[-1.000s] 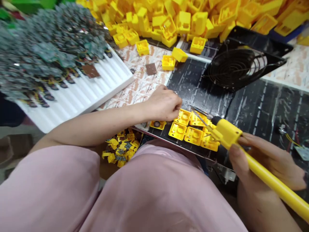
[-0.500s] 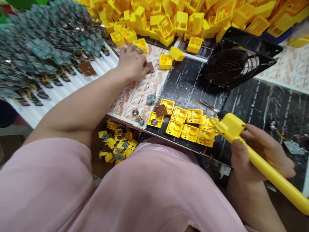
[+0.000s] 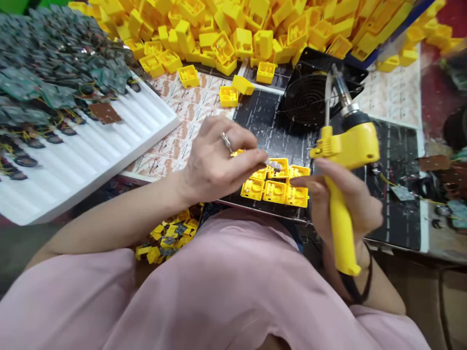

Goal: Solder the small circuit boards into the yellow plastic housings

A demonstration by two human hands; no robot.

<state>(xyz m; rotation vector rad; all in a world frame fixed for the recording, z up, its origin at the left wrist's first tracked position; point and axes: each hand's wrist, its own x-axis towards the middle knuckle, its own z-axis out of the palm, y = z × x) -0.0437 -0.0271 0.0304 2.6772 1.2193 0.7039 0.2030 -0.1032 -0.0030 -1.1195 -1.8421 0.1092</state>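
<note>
My left hand [image 3: 224, 160], with a ring on one finger, is over the left part of a group of small open yellow plastic cases [image 3: 275, 192]. Its thumb and forefinger are pinched on a small pale piece [image 3: 274, 164], too blurred to name, above the cases. My right hand [image 3: 365, 209] grips a yellow soldering gun [image 3: 352, 143] by its handle, just right of the cases. The gun's metal tip points up and away from me, in front of a black fan [image 3: 304, 99]. My left hand hides some of the cases.
A white ribbed foam tray [image 3: 146, 121] at left carries heaped circuit boards [image 3: 47, 53] with wires and a brown board [image 3: 105, 113]. Yellow cases [image 3: 242, 41] are piled along the back. More yellow parts [image 3: 166, 238] lie below the table edge. Another circuit board [image 3: 402, 193] is at right.
My left hand has come back from the far side of the table to the yellow cases. My right hand has swung the soldering gun's tip upward, away from the cases. The view has shifted.
</note>
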